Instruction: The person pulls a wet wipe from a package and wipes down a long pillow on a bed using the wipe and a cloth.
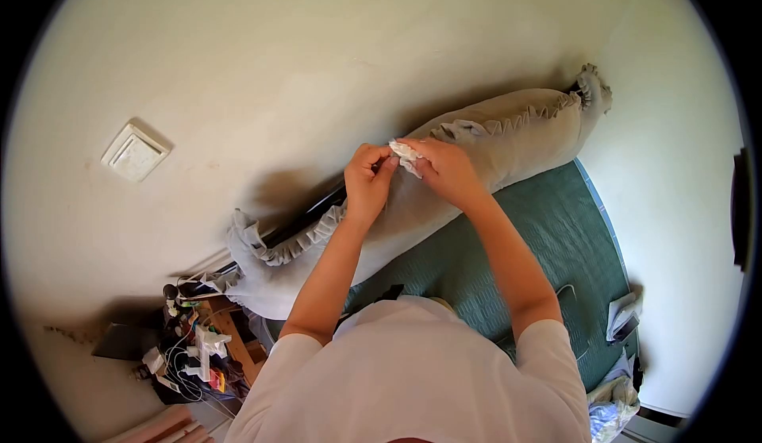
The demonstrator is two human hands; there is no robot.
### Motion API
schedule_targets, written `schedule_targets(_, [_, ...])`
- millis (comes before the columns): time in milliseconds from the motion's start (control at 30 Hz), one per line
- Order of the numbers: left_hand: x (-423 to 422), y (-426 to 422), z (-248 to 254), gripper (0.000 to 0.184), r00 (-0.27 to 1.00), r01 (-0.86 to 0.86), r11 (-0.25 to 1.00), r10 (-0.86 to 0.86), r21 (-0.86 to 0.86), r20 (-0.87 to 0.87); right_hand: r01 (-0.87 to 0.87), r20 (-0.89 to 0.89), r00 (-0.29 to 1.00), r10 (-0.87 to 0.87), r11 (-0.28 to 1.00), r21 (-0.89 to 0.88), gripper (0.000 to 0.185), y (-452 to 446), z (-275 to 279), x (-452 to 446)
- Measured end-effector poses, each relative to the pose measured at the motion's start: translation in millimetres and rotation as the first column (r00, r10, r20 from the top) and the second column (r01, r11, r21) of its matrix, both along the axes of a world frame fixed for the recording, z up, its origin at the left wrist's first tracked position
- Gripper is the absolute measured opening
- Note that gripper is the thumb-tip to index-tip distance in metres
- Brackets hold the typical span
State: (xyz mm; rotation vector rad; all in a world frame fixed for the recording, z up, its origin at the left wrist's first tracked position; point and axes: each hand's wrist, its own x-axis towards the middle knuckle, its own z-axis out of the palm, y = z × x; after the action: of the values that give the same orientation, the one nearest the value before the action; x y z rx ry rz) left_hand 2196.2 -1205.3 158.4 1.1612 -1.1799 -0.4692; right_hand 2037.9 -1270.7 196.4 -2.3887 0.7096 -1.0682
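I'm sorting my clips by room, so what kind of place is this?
Most likely a bedroom: there's a green-covered bed, what looks like a grey, ruffled headboard along the wall, and a light switch on that wall.

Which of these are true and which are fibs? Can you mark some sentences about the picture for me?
1. The right hand holds a white crumpled thing. True.
2. The left hand is touching the wall switch. False: the left hand is up by the white crumpled thing.
3. The long padded cover has ruffles. True.
4. The bedspread is bright red. False: the bedspread is dark green.
5. Both forearms are bare. True.
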Motion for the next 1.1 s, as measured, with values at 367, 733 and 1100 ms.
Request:
schedule_targets(367, [-9, -18, -6, 0.008, 0.934, 0.033, 0.996, 0.001, 0.087, -0.359, 0.001, 0.224, 0.961, -0.164, 0.808, 0.590, 0.022, -7, -1, 21])
schedule_targets(733, [-16, -19, 8, 0.009, 0.976, -0.144, 0.980, 0.164, 0.138, -0.146, 0.253, 0.034, 0.960, -0.277, 0.917, 0.307, 0.026, -22, -13, 38])
schedule_targets(1100, [13, 16, 27, 0.029, 0.992, -0.067, 0.997, 0.061, 0.049, 0.112, 0.237, -0.043, 0.971, -0.235, 0.971, 0.043, 0.023, 0, -7, 39])
